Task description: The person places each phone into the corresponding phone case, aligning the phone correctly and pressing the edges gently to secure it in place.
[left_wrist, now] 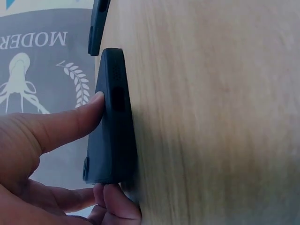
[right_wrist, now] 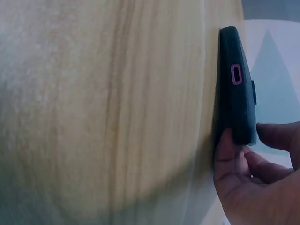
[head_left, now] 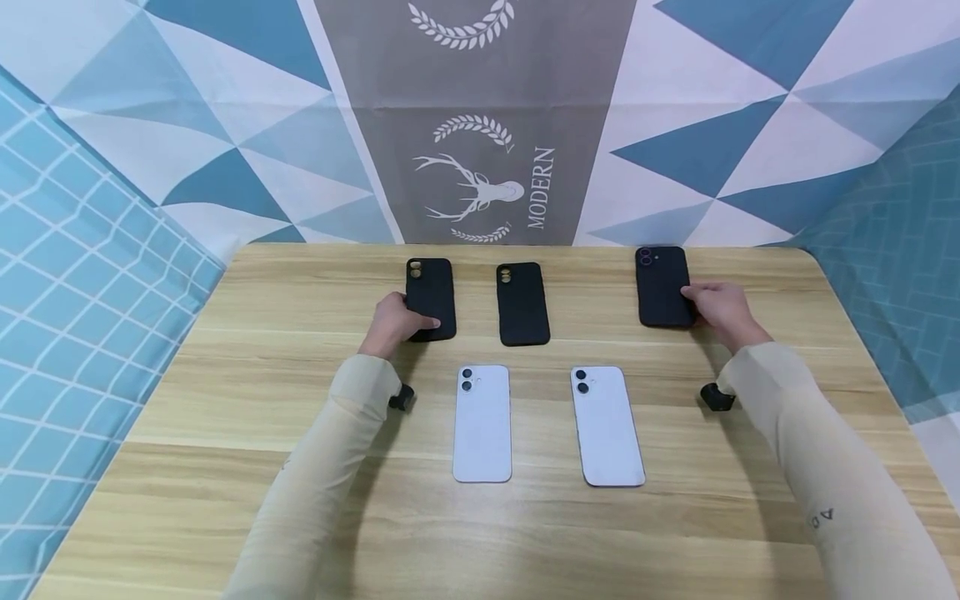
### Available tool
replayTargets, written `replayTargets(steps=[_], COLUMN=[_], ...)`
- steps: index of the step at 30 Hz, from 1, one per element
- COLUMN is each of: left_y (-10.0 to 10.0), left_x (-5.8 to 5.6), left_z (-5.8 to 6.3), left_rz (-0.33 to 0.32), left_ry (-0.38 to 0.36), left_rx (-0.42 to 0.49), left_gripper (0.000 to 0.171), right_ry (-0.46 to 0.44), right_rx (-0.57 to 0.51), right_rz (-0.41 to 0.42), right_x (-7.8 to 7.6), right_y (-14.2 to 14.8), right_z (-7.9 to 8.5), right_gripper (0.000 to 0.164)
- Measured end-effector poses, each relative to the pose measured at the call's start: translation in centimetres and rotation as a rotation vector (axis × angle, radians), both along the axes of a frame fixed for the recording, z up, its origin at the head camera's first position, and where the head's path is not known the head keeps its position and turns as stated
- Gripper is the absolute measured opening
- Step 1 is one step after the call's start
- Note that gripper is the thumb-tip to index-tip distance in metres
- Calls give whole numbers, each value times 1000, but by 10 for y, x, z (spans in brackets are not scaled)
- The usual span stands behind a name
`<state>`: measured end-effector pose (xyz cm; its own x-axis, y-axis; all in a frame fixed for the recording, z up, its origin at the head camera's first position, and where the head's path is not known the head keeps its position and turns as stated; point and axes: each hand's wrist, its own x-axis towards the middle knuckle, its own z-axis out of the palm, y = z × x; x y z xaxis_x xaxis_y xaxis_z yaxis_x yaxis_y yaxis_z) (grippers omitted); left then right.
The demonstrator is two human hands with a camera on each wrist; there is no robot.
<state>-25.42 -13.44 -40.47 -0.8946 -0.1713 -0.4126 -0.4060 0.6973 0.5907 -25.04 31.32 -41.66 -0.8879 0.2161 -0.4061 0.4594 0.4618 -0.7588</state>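
My left hand (head_left: 395,322) holds a black phone case (head_left: 432,292) by its lower left part. The thumb (left_wrist: 89,115) lies on its back face and the other fingers curl at its side edge. Wood colour shows through the camera holes of this case. At the far right, my right hand (head_left: 722,310) pinches the right edge of a black-cased phone (head_left: 663,287) with dark lenses. In the right wrist view its port (right_wrist: 236,74) has a pink rim, and fingertips reach beneath the edge. A second black phone case (head_left: 522,305) lies between the hands, nearer the left one.
Two white phones (head_left: 482,425) (head_left: 609,427) lie back up on the wooden table (head_left: 225,400), closer to the person than the black items. Behind the table's far edge hangs a patterned cloth (head_left: 487,83). Blue tiled cloth (head_left: 67,317) stands along the left side.
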Motion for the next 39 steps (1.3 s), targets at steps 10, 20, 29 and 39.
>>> replayTargets(steps=[10, 20, 29, 39], left_y=[-8, -7, -11, -13], left_x=[1, 1, -1, -1], left_z=[1, 0, 3, 2], left_rz=[2, 12, -24, -23], left_ry=[-10, -30, -34, -4], left_rx=[3, 32, 23, 44], left_gripper=[76, 76, 74, 69], right_ry=[37, -24, -28, 31], right_rx=[340, 647, 651, 646], right_rz=[158, 307, 306, 298], right_x=[4, 3, 5, 18], right_y=[-21, -37, -36, -36], right_z=[10, 11, 11, 10], right_gripper=[64, 82, 83, 71])
